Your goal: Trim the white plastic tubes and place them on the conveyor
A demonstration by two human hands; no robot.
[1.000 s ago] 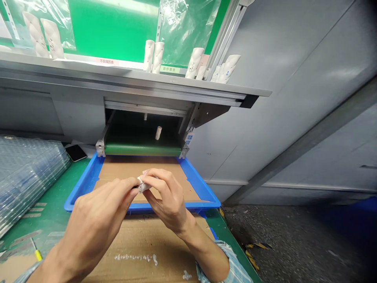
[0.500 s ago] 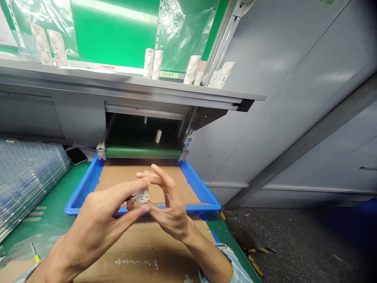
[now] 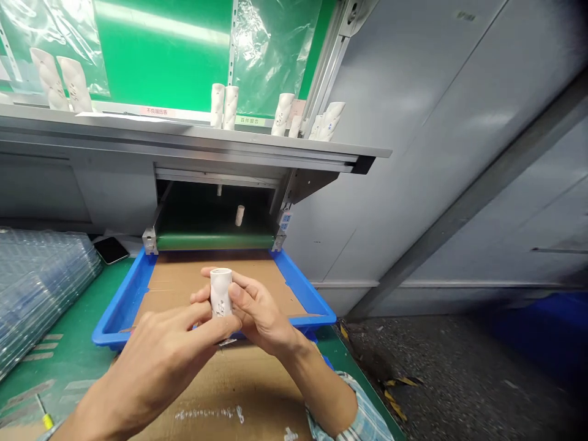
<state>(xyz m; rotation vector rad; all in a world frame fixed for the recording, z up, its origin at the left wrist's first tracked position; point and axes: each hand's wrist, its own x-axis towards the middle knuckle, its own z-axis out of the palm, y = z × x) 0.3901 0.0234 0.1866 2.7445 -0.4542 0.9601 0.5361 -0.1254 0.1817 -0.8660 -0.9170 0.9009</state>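
Between my two hands stands a small white wavy-sided tube [image 3: 221,289], upright, with an open rim at the top and dark marks low on its side. My left hand [image 3: 169,343] is closed around its lower end, thumb and fingers pressed on it. My right hand [image 3: 261,315] grips its upper part, thumb on the near side and fingers behind. A thin shiny sliver [image 3: 228,342] shows just under my left thumb; what it belongs to is hidden.
A blue tray [image 3: 324,315] lined with cardboard lies below a green conveyor belt [image 3: 215,240], which carries a white tube [image 3: 239,215]. Stacked clear plastic trays [image 3: 41,288] and a phone [image 3: 111,250] are left. Several white tubes [image 3: 282,114] line the shelf [image 3: 193,136]. A yellow-handled tool [image 3: 47,421] lies lower left.
The tube has turned from showing its round, holed end to standing upright. My right fingers have closed onto it. The whole view has shifted slightly.
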